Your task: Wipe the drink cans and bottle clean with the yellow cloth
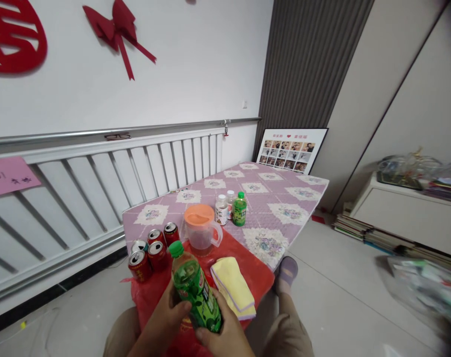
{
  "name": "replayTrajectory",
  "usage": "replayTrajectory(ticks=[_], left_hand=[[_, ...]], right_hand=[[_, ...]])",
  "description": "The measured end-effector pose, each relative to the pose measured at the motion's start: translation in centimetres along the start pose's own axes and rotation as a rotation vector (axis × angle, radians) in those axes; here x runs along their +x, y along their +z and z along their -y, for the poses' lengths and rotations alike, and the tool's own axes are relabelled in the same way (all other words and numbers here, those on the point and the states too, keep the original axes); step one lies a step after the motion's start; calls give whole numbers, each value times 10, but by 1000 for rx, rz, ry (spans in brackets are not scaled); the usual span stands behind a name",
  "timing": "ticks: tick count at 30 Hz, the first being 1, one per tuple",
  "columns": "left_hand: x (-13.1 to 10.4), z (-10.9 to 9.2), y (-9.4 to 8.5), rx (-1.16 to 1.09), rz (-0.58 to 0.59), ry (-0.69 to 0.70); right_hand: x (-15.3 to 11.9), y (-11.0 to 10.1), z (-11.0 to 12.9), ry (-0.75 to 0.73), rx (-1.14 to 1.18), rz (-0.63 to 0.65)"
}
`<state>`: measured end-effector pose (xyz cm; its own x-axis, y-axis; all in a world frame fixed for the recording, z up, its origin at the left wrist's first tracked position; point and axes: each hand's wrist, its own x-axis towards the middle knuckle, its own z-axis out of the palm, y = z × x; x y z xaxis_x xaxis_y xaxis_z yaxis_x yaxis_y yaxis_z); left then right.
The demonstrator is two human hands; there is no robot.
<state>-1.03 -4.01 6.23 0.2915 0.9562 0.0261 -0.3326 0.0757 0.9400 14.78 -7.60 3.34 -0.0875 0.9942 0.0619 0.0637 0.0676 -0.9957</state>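
Note:
A green-labelled drink bottle (197, 291) with a green cap is tilted in front of me above the red plastic sheet (255, 270). My left hand (172, 310) wraps its left side, thumb across the label. Around the lower right side of the bottle closes my right hand (227, 327). Just right of the bottle lies a folded yellow cloth (233, 287). Behind it stands a clear pitcher (201, 240) with an orange lid. Several red drink cans (156, 253) stand to the left of the pitcher.
A smaller green bottle (239, 210) and two white-capped bottles (221, 210) stand behind the pitcher on the flowered tablecloth (292, 213). A white radiator (151, 168) runs along the wall behind the table. On the right is a white cabinet (400, 203).

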Motion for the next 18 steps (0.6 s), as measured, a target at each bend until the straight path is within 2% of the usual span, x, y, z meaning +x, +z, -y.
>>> replayTrajectory(ticks=[5,9,13,18], left_hand=[[5,11,0,65,-19,-2],[7,14,-1,76,6,-17],[6,19,-4,93,10,7],[3,24,0,230,99,16]], right_hand=[[1,5,-17,-85,-167,-174],[1,0,-22,-96,-229,-190],[0,-13,-9,-80,-190,-125],[4,-30,22,-74,-226,-94]])
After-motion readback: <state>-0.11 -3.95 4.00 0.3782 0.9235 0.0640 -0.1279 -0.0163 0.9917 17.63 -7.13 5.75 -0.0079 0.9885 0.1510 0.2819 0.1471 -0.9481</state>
